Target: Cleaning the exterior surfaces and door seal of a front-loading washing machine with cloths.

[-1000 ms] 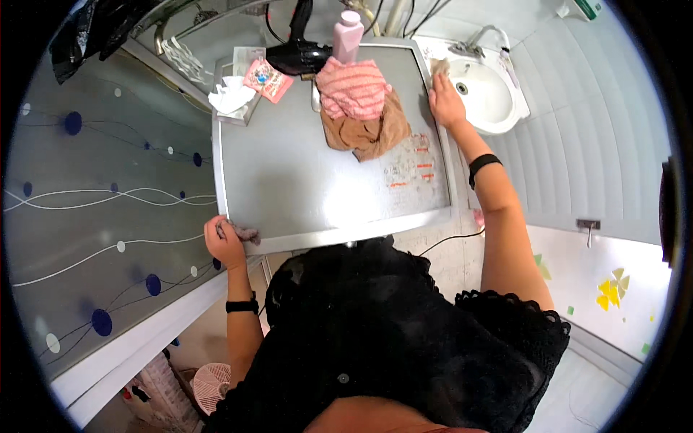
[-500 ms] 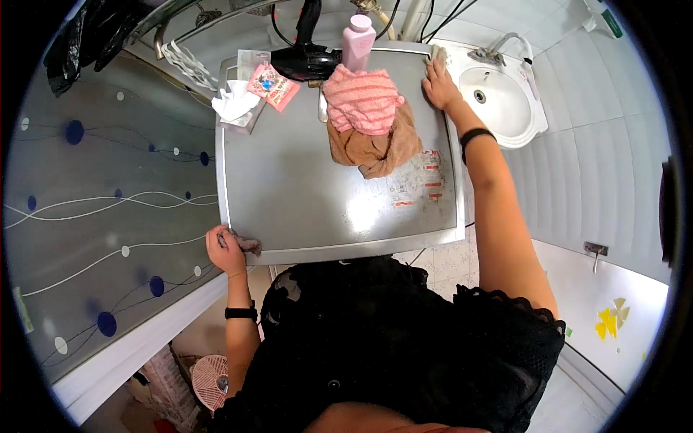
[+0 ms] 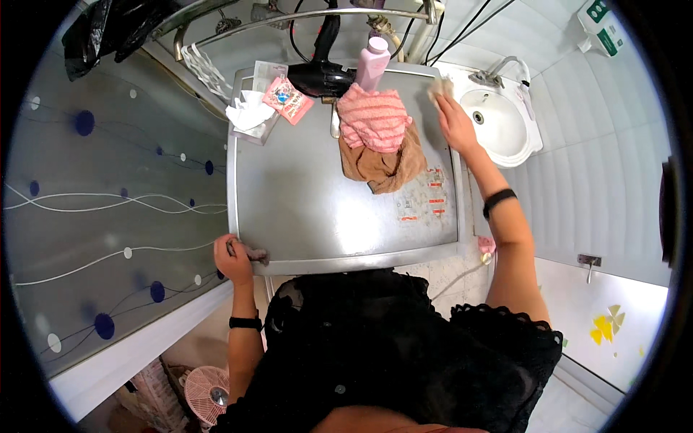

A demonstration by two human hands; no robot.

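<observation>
A grey flat top (image 3: 289, 209) with a pale rim, like that of an appliance, lies before me. At its near left corner my left hand (image 3: 234, 260) is closed round a crumpled grey-brown cloth (image 3: 257, 254). My right hand (image 3: 456, 126) reaches to the far right edge beside the sink, its fingertips on a pale, wadded rag (image 3: 441, 89). In the middle of the top's far half lies a pink striped towel (image 3: 374, 119), partly over a brown cloth (image 3: 386, 166).
Behind the towel stand a pink bottle (image 3: 372, 65) and a black hair dryer (image 3: 321, 78). Tissues (image 3: 249, 112) and a pink packet (image 3: 287, 99) sit at the far left. A white washbasin (image 3: 505, 130) is on the right. A metal rail (image 3: 303, 20) crosses the back.
My right hand has shifted right and slightly nearer along the top's right edge with the pale rag. My left hand stays at the near left corner. The whole view has shifted slightly.
</observation>
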